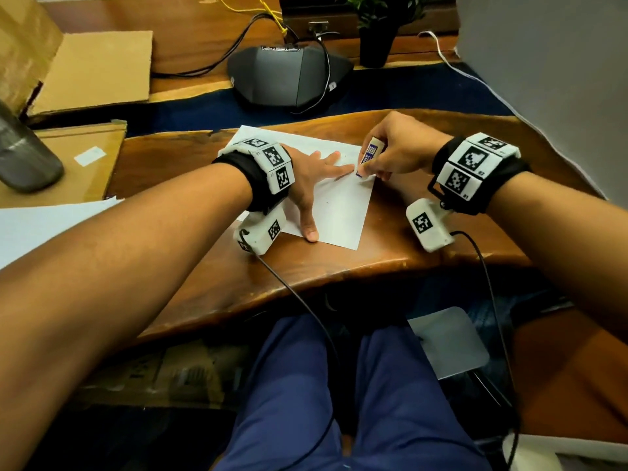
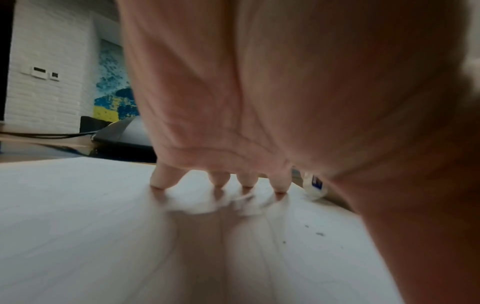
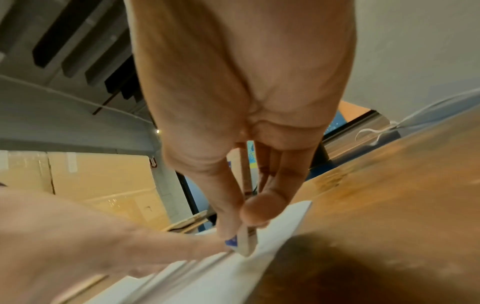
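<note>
A white sheet of paper (image 1: 339,212) lies on the wooden table (image 1: 424,266). My left hand (image 1: 317,180) rests flat on it, fingers spread and straight; in the left wrist view the fingertips (image 2: 221,182) press on the paper (image 2: 91,205). My right hand (image 1: 368,168) pinches a small white eraser with a blue printed sleeve (image 1: 371,154), its lower end touching the paper's right edge just past my left index finger. In the right wrist view, thumb and fingers (image 3: 249,214) hold the eraser (image 3: 242,243) against the paper (image 3: 283,228). The eraser (image 2: 315,185) shows beside my left palm.
A dark conference phone (image 1: 289,76) with cables sits beyond the paper. Cardboard pieces (image 1: 98,69) and a grey bottle (image 1: 23,154) stand at the left, with more white sheets (image 1: 51,226) near them. A potted plant (image 1: 377,32) is at the back. The table's front edge (image 1: 339,280) curves close to my lap.
</note>
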Tool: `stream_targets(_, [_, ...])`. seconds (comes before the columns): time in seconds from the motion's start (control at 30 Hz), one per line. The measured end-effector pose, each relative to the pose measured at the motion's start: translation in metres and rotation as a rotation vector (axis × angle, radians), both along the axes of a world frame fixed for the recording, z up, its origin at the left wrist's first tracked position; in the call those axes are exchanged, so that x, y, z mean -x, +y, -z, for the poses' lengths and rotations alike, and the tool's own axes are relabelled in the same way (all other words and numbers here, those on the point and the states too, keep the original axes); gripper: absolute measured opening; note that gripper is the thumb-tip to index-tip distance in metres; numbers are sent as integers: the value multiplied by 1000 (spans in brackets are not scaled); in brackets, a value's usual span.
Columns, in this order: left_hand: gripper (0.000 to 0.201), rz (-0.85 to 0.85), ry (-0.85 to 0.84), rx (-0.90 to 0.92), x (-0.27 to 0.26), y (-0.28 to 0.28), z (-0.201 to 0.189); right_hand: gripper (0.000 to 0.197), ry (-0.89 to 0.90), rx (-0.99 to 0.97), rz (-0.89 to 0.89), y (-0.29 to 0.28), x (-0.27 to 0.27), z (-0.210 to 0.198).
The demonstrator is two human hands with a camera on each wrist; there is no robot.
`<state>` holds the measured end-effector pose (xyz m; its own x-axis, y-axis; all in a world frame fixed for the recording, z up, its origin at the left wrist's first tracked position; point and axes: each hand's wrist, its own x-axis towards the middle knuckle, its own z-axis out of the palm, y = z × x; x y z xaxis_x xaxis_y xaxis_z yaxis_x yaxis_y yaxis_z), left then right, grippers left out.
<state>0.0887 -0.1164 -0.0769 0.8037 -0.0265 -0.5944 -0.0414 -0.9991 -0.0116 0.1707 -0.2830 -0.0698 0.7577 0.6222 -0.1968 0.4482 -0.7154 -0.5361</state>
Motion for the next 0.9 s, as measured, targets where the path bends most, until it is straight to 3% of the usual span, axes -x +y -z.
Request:
stream_targets(0.1, [140,-12,-29,106,-3,11,6,26,50,50,8,-6,-7,4])
stream_targets(0.23, [119,11,-143,197,-2,12,8,25,109,109,-67,-12,-7,4])
stream_targets(0.33, [122,4,-142,157,-3,8,10,25,125,131,-50,-13,-10,1])
stream_targets(0.5, [128,-27,-67,72,-8,4,8,30,15,19,128,-5,-15,3])
stream_targets(0.67, [133,-19,-28,-33,-15,-6,4,24,123,54,-34,3,4,11])
stream_targets(0.8, [137,-9,-22,-47,-17,-8,4,24,94,-4,101,-2,-12,3])
stream_targets(0.9, [136,-3,-29,-72,-16,-8,3,21,153,40,-20,1,1,7])
